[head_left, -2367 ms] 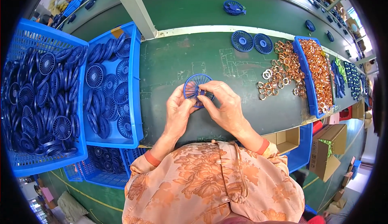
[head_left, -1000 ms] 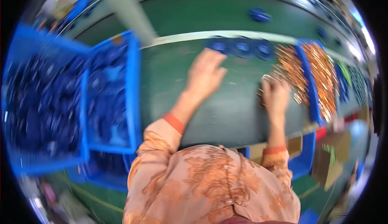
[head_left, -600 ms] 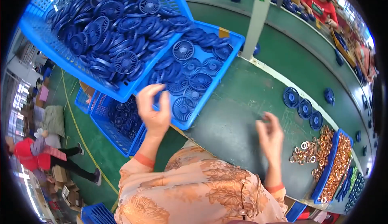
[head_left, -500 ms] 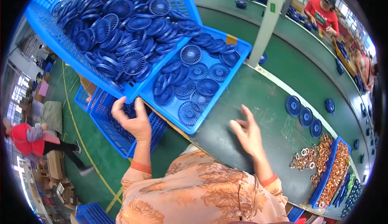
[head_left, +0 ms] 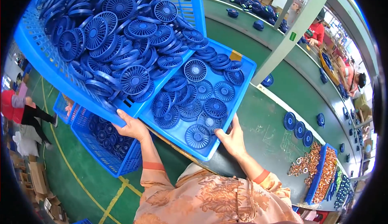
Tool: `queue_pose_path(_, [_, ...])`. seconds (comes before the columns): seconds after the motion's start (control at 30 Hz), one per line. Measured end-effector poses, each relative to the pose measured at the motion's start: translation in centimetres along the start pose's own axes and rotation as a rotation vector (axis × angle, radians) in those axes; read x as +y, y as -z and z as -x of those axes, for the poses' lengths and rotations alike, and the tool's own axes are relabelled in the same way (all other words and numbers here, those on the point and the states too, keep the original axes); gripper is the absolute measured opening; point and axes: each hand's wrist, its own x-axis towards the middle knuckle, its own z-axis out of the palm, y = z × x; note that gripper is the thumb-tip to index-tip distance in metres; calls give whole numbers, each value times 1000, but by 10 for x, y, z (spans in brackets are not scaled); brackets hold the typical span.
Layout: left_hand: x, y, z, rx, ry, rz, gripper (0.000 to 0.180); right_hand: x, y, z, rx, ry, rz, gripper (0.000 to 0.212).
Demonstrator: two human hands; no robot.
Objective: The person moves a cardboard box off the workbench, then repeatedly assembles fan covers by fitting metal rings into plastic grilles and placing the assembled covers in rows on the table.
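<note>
My left hand [head_left: 135, 127] grips the near corner of a big blue plastic crate [head_left: 44, 58], its fingers partly hidden at the edge. Heaped in that crate are dark blue round fan grilles [head_left: 135, 79]. The crate's lower edge overlaps a shallow blue tray [head_left: 204, 156], where more grilles [head_left: 197, 136] lie, some flat and some leaning in a pile. On the tray's right side near the front corner, my right hand [head_left: 232, 139] is closed over the rim, with the thumb on top.
A dark green worktable [head_left: 258, 135] extends to the right, bearing three grilles [head_left: 299, 131], copper-coloured rings [head_left: 299, 167] and a narrow blue bin [head_left: 323, 175] of rings. A metal post [head_left: 291, 36] rises behind. Another blue crate [head_left: 121, 165] sits lower left. Co-workers line the conveyor [head_left: 283, 70].
My right hand has moved left from above the table onto the tray rim. My left hand has taken hold of the crate's corner. The view has shifted.
</note>
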Motion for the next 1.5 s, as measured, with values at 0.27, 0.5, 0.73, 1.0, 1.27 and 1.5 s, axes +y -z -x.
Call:
queue_pose_path(0.27, [-6,-4,3,64,-126,-33,37,13,-5,-5,-11,35,-82,84])
queue_pose_path(0.5, [-17,-7,-3,86,-198,-55,33,29,0,-8,32,139,-52,83])
queue_pose_path(0.73, [-17,-7,1,113,-232,-68,33,19,-5,-5,-47,87,-149,80])
queue_pose_path(1.0, [-23,-8,-4,67,-268,-49,34,15,3,-11,-44,38,-15,81])
queue_pose_path(1.27, [-36,-2,-5,25,-291,-89,37,37,4,-15,-5,171,20,76])
queue_pose_path(1.5, [-37,57,-8,-39,-604,-304,46,56,50,16,-230,52,-103,83])
